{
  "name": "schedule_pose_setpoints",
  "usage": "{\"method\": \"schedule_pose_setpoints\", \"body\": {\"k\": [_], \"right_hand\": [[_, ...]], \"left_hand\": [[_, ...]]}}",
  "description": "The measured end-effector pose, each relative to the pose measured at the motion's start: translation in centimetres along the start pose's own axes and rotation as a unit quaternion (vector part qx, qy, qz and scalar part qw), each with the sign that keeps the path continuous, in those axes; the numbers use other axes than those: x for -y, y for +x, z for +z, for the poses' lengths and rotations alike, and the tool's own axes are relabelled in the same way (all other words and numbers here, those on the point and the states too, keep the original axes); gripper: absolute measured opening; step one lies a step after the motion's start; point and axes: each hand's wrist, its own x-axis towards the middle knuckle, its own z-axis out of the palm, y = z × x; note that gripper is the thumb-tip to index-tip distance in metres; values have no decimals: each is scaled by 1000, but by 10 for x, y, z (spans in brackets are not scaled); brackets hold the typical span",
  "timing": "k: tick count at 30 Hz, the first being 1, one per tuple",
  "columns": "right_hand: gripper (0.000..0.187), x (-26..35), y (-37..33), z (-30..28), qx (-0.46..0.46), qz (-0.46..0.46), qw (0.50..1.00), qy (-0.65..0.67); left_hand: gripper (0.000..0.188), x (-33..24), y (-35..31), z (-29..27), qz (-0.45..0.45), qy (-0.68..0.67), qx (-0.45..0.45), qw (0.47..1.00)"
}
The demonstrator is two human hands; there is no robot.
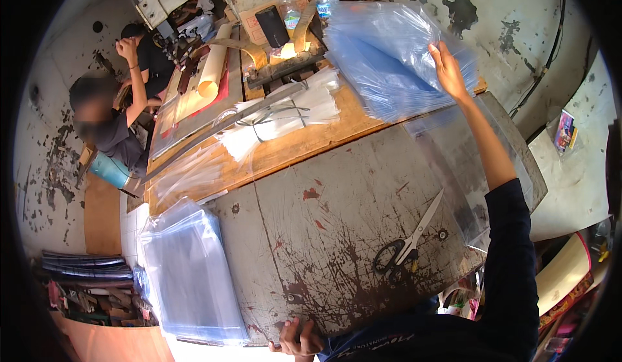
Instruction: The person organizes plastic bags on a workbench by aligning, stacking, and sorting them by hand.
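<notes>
My right hand (448, 72) reaches to the far right and grips the edge of clear bluish plastic sheets (382, 70), its thumb and fingers pressed against the film. The sheets lie in a fanned pile over the wooden board. Down at the table's near edge is my left hand (297, 339), its fingers curled; whatever they may hold is hidden. A neat stack of clear plastic sleeves (191, 274) lies left of that hand. Scissors (409, 240) with black handles rest on the worn grey tabletop (324, 213), between my two arms.
White plastic strips (278, 119), tied in a bundle, lie on the wooden board. Behind stand two water bottles (288, 6) and a black cylinder (271, 28). A clear sheet (453, 161) lies under my right forearm. Another person (116, 129) sits at the far left, one arm raised.
</notes>
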Motion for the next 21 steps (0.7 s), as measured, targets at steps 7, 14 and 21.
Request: {"method": "schedule_pose_setpoints", "body": {"k": [7, 14, 21], "right_hand": [[59, -36, 11, 13, -11, 35, 994, 104], [78, -60, 11, 22, -4, 73, 984, 160], [48, -26, -8, 28, -61, 15, 996, 69]], "left_hand": [[11, -1, -2, 3, 4, -7, -7, 1000], [11, -2, -2, 7, 7, -12, -13, 1000], [12, 0, -2, 10, 9, -13, -18, 1000]]}}
